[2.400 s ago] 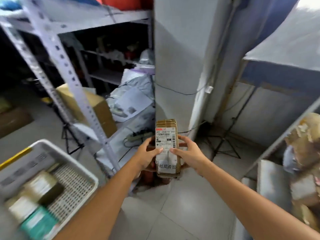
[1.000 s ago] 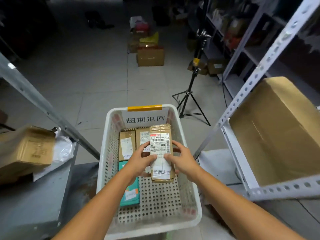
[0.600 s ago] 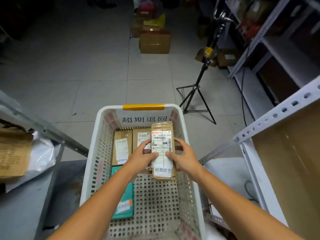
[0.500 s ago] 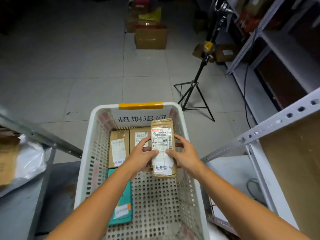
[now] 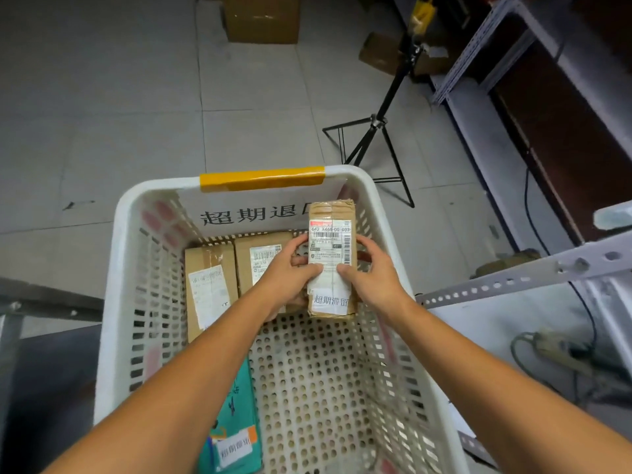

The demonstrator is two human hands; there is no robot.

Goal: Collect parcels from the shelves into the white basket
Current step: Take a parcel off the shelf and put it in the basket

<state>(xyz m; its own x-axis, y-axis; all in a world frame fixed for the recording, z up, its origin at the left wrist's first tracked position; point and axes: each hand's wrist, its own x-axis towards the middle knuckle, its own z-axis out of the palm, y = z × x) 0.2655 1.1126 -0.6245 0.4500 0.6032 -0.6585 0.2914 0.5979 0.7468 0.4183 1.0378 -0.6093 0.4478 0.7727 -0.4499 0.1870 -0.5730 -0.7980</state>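
A small brown taped parcel (image 5: 331, 234) with a white shipping label hangs inside the white basket (image 5: 124, 261), near its far right corner. My left hand (image 5: 289, 273) grips its left edge and my right hand (image 5: 372, 277) grips its right edge, thumbs on the label. Two brown cardboard parcels (image 5: 209, 289) (image 5: 258, 258) lie side by side at the basket's far end. A teal parcel (image 5: 232, 436) lies near the left wall, partly hidden by my left forearm.
A black tripod (image 5: 372, 131) stands on the tiled floor beyond the basket. Grey perforated shelf rails (image 5: 513, 278) run along the right, with cables (image 5: 561, 357) on a low shelf. Cardboard boxes (image 5: 261, 17) sit on the floor far ahead.
I turned from the shelf corner to the basket, carrying the parcel in both hands. Over the last half second the parcel has dropped lower into the basket, toward its far right corner.
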